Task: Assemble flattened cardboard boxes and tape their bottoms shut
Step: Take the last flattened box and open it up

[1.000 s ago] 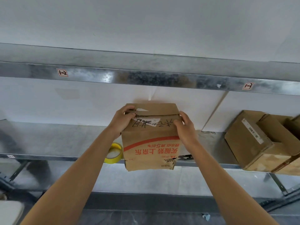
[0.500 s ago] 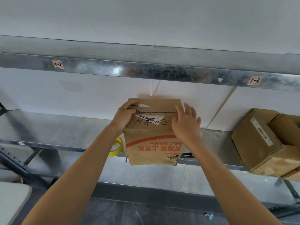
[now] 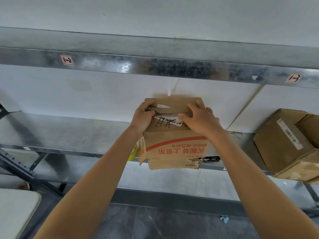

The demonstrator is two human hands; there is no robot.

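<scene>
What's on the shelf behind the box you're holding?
A yellow tape roll peeks out left of the box, a black tool right. The rest is covered.

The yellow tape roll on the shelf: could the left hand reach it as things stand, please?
Probably yes, once it lets go: the left hand grips the box flaps, but the yellow tape roll lies beside the box under that forearm, nothing visibly between.

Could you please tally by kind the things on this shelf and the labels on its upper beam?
Cardboard boxes: 3 (held box, labelled box, box behind it)
Yellow tape roll: 1
Black tool: 1
Beam labels: 2
Total: 7
</scene>
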